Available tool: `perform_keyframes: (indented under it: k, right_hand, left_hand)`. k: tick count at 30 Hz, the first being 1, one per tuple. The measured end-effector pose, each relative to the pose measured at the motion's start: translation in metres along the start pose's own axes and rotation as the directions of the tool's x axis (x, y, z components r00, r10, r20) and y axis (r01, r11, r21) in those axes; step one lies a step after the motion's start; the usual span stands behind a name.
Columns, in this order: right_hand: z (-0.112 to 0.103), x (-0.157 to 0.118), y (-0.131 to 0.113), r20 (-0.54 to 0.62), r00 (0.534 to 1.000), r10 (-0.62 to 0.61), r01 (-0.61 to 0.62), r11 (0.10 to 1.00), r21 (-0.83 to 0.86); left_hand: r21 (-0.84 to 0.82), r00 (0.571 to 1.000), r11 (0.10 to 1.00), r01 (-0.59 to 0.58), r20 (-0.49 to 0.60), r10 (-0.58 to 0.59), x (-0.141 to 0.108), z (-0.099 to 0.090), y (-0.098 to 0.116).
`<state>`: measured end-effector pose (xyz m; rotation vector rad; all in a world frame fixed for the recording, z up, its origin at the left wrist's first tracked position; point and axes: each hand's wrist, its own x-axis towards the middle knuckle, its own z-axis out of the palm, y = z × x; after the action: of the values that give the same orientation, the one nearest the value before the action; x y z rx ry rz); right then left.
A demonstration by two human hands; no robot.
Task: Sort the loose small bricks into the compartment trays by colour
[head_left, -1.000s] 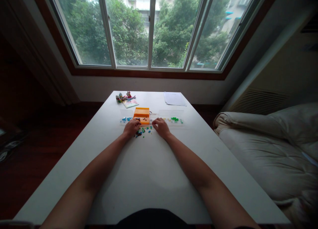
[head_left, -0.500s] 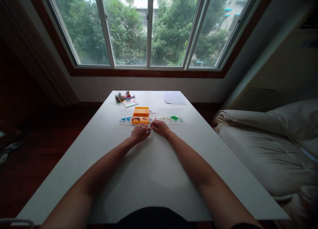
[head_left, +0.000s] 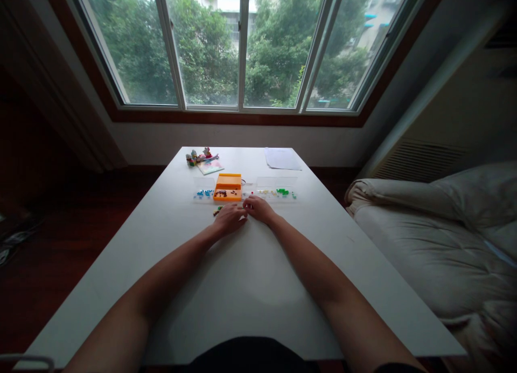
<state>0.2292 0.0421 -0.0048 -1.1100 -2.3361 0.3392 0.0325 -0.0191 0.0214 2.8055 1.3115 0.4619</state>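
On the white table, just in front of the orange box [head_left: 228,182], my left hand [head_left: 230,218] and my right hand [head_left: 259,207] meet at the fingertips. Both have curled fingers closed close together; whatever they pinch is too small or hidden to make out. A small cluster of green, yellow and brown toy bricks [head_left: 217,211] lies at the left edge of my left hand, partly covered by it. Dark brown bricks [head_left: 221,193] lie in the orange box, whose lid stands raised.
Clear trays flank the box: blue bricks [head_left: 204,193] left, green bricks [head_left: 283,191] and pale bricks [head_left: 264,192] right. Farther back are small colourful figures [head_left: 193,158], a printed booklet [head_left: 210,167] and white papers [head_left: 281,158]. A padded sofa [head_left: 404,227] borders the table's right side.
My left hand has shifted slightly down and right, uncovering more of the small brick cluster. A blue bit seen near its fingers is out of sight now. My right hand stays nearly still.
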Motion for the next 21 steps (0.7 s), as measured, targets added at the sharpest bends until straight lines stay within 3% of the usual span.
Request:
perform_keyframes:
  k: [8, 10, 12, 14, 16, 18, 21]
  right_hand:
    - [-0.003, 0.001, -0.003, -0.01, 0.996, 0.086, -0.086, 0.99, -0.107]
    - [-0.005, 0.002, 0.001, -0.072, 0.993, 0.095, -0.104, 0.985, -0.135]
    - [-0.012, 0.002, 0.009, -0.208, 0.968, 0.138, -0.171, 0.974, -0.152]
    - [-0.022, 0.0, 0.021, -0.383, 0.896, 0.225, -0.294, 0.947, -0.133]
    - [-0.036, -0.004, 0.036, -0.534, 0.775, 0.337, -0.434, 0.899, -0.064]
    - [-0.049, -0.008, 0.049, -0.603, 0.666, 0.44, -0.533, 0.846, 0.028]
    - [-0.062, -0.015, 0.063, -0.612, 0.561, 0.557, -0.621, 0.772, 0.135]
  left_hand:
    - [-0.062, 0.999, 0.997, -0.035, 0.02, 0.036, 0.002, 0.004, -0.002]
    - [-0.07, 1.0, 0.997, -0.025, 0.016, 0.027, 0.002, 0.003, -0.006]
    - [-0.074, 1.0, 0.997, 0.008, -0.019, -0.009, 0.002, 0.003, -0.013]
    - [-0.088, 0.993, 0.994, 0.07, -0.085, -0.077, 0.001, 0.002, -0.023]
    - [-0.111, 0.977, 0.984, 0.138, -0.15, -0.154, 0.0, 0.001, -0.035]
    - [-0.124, 0.955, 0.972, 0.2, -0.198, -0.221, -0.002, 0.001, -0.048]
    - [-0.129, 0.916, 0.947, 0.293, -0.246, -0.317, -0.004, 0.003, -0.064]
